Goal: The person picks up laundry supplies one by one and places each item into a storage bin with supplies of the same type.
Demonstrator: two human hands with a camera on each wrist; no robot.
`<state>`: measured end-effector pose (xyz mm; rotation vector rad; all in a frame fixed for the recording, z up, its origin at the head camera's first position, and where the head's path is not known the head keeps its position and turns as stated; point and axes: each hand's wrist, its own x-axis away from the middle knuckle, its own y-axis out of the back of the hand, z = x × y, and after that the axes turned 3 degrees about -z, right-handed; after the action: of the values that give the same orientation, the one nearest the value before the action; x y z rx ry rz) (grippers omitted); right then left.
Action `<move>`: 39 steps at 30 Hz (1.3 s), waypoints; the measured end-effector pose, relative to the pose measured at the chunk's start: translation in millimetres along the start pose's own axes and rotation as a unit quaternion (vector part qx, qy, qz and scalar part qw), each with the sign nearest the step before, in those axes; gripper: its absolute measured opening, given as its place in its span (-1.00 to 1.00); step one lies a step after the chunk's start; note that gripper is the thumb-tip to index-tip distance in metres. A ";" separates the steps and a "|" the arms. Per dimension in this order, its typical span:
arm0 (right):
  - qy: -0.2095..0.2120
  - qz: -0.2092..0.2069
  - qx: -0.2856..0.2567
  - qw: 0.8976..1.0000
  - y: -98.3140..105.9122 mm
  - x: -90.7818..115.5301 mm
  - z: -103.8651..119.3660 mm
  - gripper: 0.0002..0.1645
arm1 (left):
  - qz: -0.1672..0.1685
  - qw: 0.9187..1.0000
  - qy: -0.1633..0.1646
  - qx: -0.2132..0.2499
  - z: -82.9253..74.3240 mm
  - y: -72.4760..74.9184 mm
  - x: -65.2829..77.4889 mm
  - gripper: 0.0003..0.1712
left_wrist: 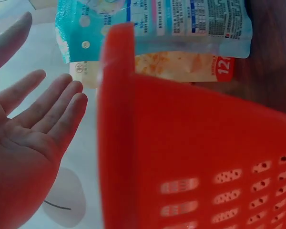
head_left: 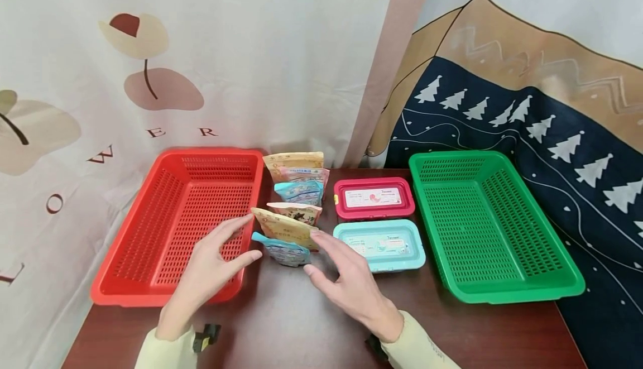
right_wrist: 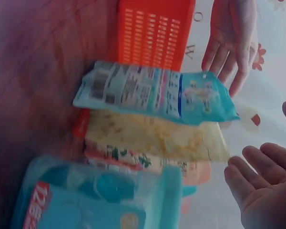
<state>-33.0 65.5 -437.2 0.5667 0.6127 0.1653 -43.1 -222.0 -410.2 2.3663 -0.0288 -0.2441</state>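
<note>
In the head view, several upright pouches stand in a row from front to back. Frontmost is a blue pouch (head_left: 286, 252); a yellow pouch (head_left: 286, 228) leans just behind it. My left hand (head_left: 208, 263) hovers over the red basket's near right corner, fingertips by the yellow pouch's left top corner. My right hand (head_left: 351, 282) is on the other side, fingertips at that pouch's right end. Both hands have extended, spread fingers and hold nothing. The right wrist view shows the blue pouch's printed face (right_wrist: 152, 93) and the yellow pouch (right_wrist: 157, 136) behind it.
A red basket (head_left: 133, 190) stands at left, a green basket (head_left: 507, 296) at right. Between the pouches and the green basket lie a pink lidded box (head_left: 374, 212) and a light-blue lidded box (head_left: 384, 232). Further pouches (head_left: 296, 159) stand toward the curtain (head_left: 281, 51) behind the table.
</note>
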 end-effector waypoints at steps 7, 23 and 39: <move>-0.018 0.011 -0.003 1.000 -16.6 -6.6 -0.2 -0.43 | 0.016 1.000 -0.009 0.021 4.6 -8.7 -1.2 -0.19; -0.004 -0.012 0.050 0.999 -42.6 -16.4 -10.8 -0.63 | -0.031 0.997 -0.068 -0.011 9.0 -29.5 -9.3 -0.65; 0.027 -0.024 0.078 0.996 -48.2 -22.1 -16.6 -0.82 | -0.057 0.997 -0.051 0.016 10.8 -35.5 -11.4 -0.74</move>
<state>-61.5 25.9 -463.8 0.6994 0.6942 0.0886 -58.1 -202.7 -440.4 2.3877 0.0528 -0.4226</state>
